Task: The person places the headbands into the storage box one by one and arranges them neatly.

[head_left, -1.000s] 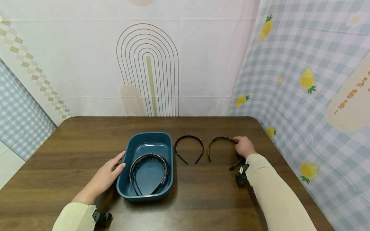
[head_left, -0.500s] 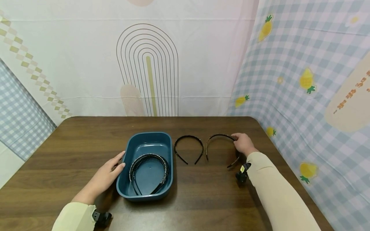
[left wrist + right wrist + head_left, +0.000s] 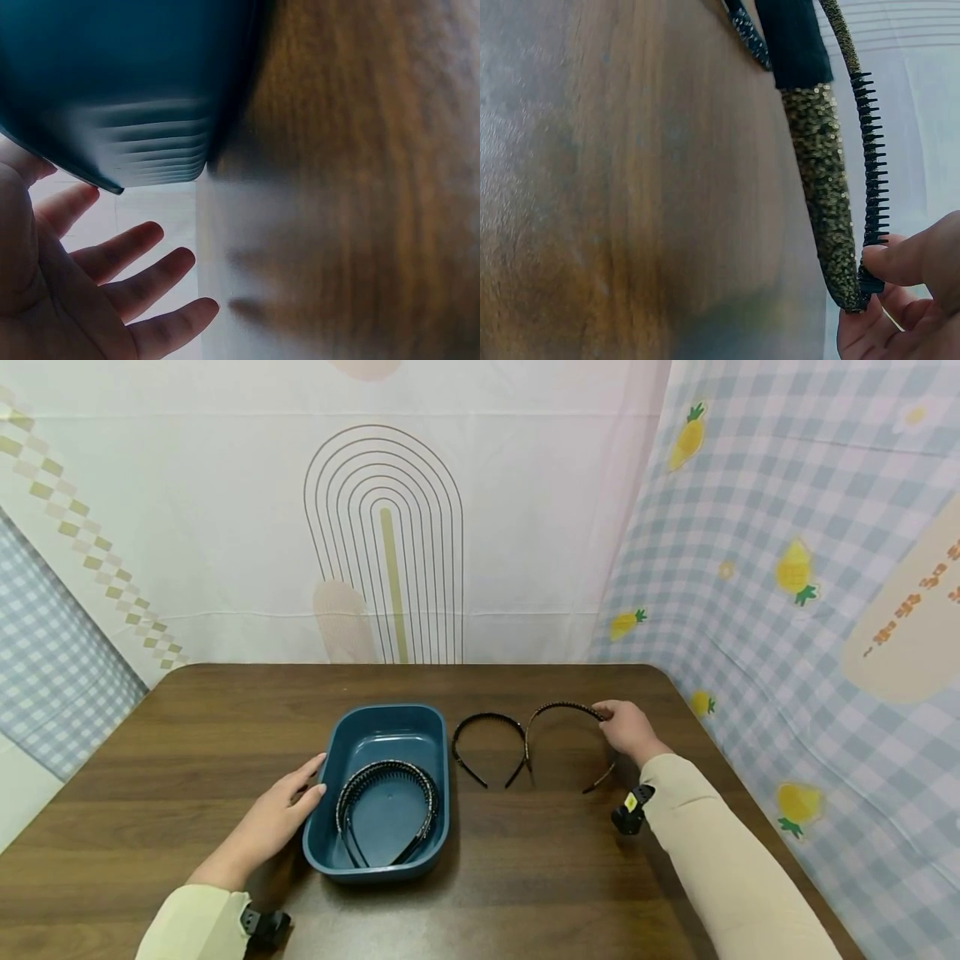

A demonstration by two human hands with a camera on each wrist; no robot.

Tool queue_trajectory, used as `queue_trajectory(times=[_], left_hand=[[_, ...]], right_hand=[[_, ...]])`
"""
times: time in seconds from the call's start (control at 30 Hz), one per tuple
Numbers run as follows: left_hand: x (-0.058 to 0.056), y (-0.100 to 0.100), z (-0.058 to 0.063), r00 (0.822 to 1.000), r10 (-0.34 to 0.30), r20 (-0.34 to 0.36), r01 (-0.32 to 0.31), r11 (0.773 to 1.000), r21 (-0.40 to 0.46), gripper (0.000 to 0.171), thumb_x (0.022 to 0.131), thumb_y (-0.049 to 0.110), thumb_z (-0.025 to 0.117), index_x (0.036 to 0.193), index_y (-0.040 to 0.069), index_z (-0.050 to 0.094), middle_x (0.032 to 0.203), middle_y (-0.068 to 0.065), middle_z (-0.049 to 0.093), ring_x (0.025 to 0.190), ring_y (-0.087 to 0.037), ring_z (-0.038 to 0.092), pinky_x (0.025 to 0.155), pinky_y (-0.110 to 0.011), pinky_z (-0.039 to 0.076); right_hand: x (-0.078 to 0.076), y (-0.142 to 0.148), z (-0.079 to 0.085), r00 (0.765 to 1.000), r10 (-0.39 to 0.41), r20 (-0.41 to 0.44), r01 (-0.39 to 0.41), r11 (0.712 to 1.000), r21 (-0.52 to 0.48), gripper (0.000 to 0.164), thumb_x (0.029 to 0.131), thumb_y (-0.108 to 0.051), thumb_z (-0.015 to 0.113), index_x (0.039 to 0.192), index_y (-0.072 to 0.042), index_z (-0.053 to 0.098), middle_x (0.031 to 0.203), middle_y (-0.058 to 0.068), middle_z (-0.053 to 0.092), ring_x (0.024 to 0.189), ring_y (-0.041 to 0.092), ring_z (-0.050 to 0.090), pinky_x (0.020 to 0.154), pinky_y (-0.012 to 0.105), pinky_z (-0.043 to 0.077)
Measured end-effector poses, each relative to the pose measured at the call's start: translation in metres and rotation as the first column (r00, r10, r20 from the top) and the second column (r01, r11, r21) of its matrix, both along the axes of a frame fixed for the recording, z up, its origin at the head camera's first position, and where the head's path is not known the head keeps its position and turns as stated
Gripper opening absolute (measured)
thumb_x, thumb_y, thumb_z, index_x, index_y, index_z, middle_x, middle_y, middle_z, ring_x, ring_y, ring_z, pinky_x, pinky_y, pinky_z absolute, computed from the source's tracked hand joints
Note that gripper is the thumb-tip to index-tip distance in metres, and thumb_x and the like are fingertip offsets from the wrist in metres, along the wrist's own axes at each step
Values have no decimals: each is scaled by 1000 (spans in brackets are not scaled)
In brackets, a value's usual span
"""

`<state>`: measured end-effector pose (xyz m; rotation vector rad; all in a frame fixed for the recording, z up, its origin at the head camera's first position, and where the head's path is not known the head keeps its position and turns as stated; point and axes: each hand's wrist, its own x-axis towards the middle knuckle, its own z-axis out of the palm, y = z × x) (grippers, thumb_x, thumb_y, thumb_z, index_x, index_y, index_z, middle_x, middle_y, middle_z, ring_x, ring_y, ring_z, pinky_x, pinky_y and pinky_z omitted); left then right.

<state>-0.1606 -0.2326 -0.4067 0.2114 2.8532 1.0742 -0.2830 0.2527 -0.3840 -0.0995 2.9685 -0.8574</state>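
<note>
My right hand point(image 3: 632, 728) pinches a dark headband point(image 3: 564, 704) between thumb and fingers. In the right wrist view this headband point(image 3: 821, 165) shows gold glitter and a row of black comb teeth. Its left end overlaps a second dark headband point(image 3: 459, 739) that lies on the table; whether they touch, I cannot tell. A blue basin point(image 3: 390, 724) stands left of that one, with several dark headbands point(image 3: 390, 766) stacked in its near half. My left hand point(image 3: 273, 818) touches the basin's left rim, and its fingers look spread and fairly straight in the left wrist view.
Everything stands on a brown wooden table point(image 3: 510, 877). Behind it hangs a white cloth point(image 3: 525, 527), and a blue checked cloth point(image 3: 750, 635) borders the right side.
The right hand has shifted left and a little toward the table's far edge, bringing the headband over beside the second one. My left hand and the basin stay put.
</note>
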Motion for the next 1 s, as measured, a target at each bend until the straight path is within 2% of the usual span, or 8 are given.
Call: queue_trajectory(times=[0.37,0.7,1.0], left_hand=[[0,0,1,1000,7,-1,-7,1000,-5,59,104,32,43,153,6,24,150,-29,31,131,-49,39,102,-65,33],[-1,0,0,1000,1,-16,-1,1000,-3,59,103,31,43,152,4,26,149,-29,33,130,-49,40,102,-65,33],[-1,0,-1,1000,3,-18,-3,1000,-11,59,103,31,44,152,5,26,148,-29,34,130,-49,40,102,-66,33]], right_hand=[[2,-14,11,1000,30,8,-30,999,-24,39,98,0,47,136,6,49,133,31,49,124,44,46,92,51,46],[4,-29,24,997,78,-20,-78,997,-25,38,98,-1,50,136,4,51,127,29,53,114,41,53,83,47,48],[6,-42,34,994,109,-27,-110,993,-47,40,98,-2,50,138,4,49,130,27,53,119,41,51,90,51,47]])
